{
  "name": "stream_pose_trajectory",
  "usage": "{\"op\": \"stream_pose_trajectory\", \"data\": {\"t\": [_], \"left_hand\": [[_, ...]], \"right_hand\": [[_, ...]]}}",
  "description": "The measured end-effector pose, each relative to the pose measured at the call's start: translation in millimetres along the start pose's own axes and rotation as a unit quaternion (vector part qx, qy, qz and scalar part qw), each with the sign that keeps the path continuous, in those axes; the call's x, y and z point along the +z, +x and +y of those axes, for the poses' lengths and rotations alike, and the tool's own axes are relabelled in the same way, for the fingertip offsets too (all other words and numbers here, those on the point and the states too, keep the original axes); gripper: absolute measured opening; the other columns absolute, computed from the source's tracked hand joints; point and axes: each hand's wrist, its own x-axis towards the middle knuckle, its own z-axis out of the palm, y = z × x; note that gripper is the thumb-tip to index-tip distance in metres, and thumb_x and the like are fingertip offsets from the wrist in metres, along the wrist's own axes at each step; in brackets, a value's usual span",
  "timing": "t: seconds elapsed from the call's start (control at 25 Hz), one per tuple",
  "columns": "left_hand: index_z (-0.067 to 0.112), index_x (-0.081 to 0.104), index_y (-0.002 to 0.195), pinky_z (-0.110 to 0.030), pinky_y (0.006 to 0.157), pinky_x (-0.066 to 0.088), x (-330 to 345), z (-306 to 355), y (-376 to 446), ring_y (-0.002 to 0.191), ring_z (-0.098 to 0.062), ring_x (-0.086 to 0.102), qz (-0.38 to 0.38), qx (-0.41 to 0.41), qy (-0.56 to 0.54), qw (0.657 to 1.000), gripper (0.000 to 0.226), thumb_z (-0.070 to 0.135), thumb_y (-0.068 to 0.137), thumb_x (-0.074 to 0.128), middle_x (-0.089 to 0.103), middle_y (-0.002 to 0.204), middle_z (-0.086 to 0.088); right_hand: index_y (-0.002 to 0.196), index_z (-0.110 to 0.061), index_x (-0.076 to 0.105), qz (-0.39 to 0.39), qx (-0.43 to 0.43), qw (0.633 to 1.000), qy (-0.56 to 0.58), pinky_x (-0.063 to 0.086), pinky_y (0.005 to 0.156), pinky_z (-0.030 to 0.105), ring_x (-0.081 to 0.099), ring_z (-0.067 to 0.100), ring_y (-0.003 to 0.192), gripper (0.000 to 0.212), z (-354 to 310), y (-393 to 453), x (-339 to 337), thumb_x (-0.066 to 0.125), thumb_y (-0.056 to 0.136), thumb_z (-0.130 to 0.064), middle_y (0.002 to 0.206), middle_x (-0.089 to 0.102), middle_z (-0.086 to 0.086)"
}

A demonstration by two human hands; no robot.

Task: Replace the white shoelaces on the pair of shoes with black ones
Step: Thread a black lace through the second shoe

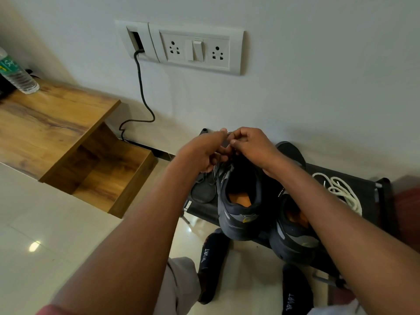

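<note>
Two dark grey shoes with orange insoles stand on a low black rack [363, 189]. The left shoe [238, 201] is under both my hands; my right forearm partly hides the right shoe [293, 233]. My left hand [204, 153] and my right hand [250, 146] meet above the front of the left shoe, fingers curled and pinching a black lace [229, 153]. Loose black lace [202, 180] trails down the shoe's left side. The white laces [341, 189] lie in a coil on the rack to the right.
A wooden stepped shelf [56, 133] stands at left with a water bottle [16, 73] on it. A socket panel [181, 46] with a black cable [141, 92] is on the wall. My feet in black socks [211, 264] are on the glossy floor tiles.
</note>
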Motion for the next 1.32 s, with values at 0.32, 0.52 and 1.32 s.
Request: {"op": "stream_pose_trajectory", "data": {"t": [0.32,0.52,1.32], "left_hand": [[-0.003,0.073,0.108,-0.019,0.044,0.035,-24.9,-11.8,15.5,0.046,-0.012,0.047,0.179,0.053,-0.035,0.982,0.032,0.021,0.099,0.054,0.064,0.061,0.0],[0.005,0.069,0.097,-0.014,0.035,0.029,-20.0,-13.4,8.7,0.028,-0.006,0.04,0.096,0.026,0.016,0.995,0.053,0.048,0.109,0.041,0.055,0.039,0.007],[0.011,0.071,0.087,-0.023,0.052,0.024,-18.8,16.5,-69.9,0.053,-0.014,0.023,-0.222,0.36,-0.009,0.906,0.028,0.027,0.105,0.058,0.024,0.062,-0.002]], "right_hand": [[0.101,-0.028,0.08,0.023,-0.082,0.955,-0.285,0.05,0.082,0.03,0.062,0.017,0.1,0.018,5.4,16.1,10.5,0.077,0.09,-0.042,0.104,0.067,-0.003],[0.08,-0.025,0.075,-0.008,-0.058,0.956,-0.288,0.054,0.075,0.034,0.065,0.02,0.093,0.006,-1.9,19.9,30.7,0.074,0.085,-0.028,0.094,0.068,0.0],[0.139,-0.052,0.053,0.0,-0.175,0.984,-0.014,0.051,0.094,0.022,0.053,0.008,0.132,0.069,-25.9,-64.5,-56.8,0.066,0.095,-0.001,0.152,0.048,-0.01]]}}
